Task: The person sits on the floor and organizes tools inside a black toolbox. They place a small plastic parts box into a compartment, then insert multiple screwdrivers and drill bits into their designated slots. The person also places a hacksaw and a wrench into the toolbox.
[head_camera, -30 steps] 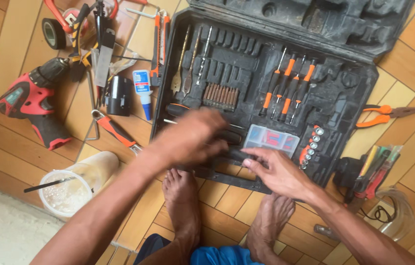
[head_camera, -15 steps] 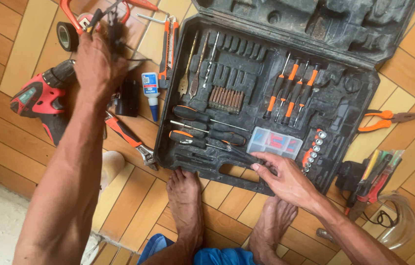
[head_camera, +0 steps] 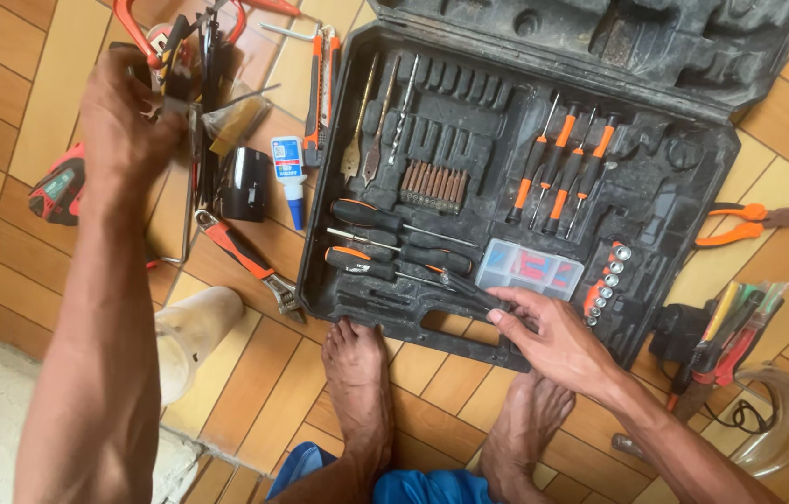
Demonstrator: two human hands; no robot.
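Observation:
My left hand (head_camera: 124, 112) reaches up into a pile of loose tools (head_camera: 203, 84) at the top left, and its fingers curl among them; what they grip is hidden. My right hand (head_camera: 544, 327) rests on the front edge of the open black tool case (head_camera: 665, 187). Its thumb and fingertips pinch the end of a black-handled screwdriver (head_camera: 455, 283) that lies slanted in the case's lower row. Orange-and-black screwdrivers (head_camera: 558, 173), drill bits (head_camera: 432, 187), a clear small-parts box (head_camera: 530, 269) and a row of sockets (head_camera: 607, 280) sit in the case.
A red drill (head_camera: 56, 191), a black battery (head_camera: 247, 182), a glue bottle (head_camera: 290, 173) and an adjustable wrench (head_camera: 245, 257) lie left of the case. Orange pliers (head_camera: 754, 224) lie to its right. A plastic tub (head_camera: 189, 336) stands by my bare feet (head_camera: 357, 373) on the wooden floor.
My left hand left the case's lower row and swung up and left into the tool pile. The right hand stayed at the case's front edge.

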